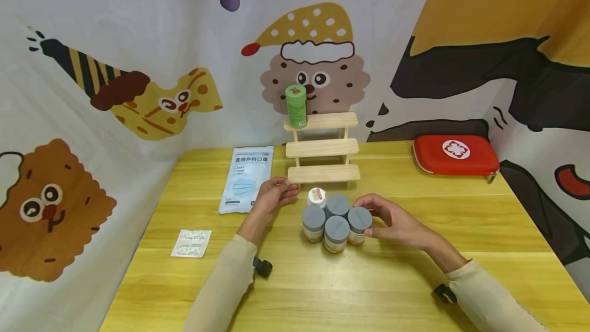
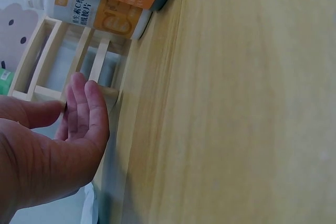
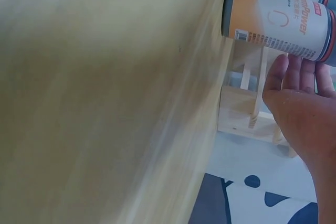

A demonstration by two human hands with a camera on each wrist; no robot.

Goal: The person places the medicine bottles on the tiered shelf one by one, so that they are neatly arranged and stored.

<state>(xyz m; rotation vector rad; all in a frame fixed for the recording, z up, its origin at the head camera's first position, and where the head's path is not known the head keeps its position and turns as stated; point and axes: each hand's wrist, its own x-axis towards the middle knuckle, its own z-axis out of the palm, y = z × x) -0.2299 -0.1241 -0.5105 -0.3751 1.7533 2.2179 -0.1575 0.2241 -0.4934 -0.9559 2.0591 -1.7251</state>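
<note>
Head view: the right hand (image 1: 398,224) is clasping the rightmost gray-capped jar (image 1: 359,219), while the left hand (image 1: 272,199) is holding nothing beside the wooden rack (image 1: 322,173).
The jar is standing between the right thumb and fingers; how firmly they are gripping, I cannot tell. Three other gray-capped jars (image 1: 337,229) and a white-capped bottle (image 1: 316,197) are standing between both hands. The left fingers are pointing loosely at the rack, contact being unclear, and a mask packet (image 1: 245,181) is lying just left of them.
</note>
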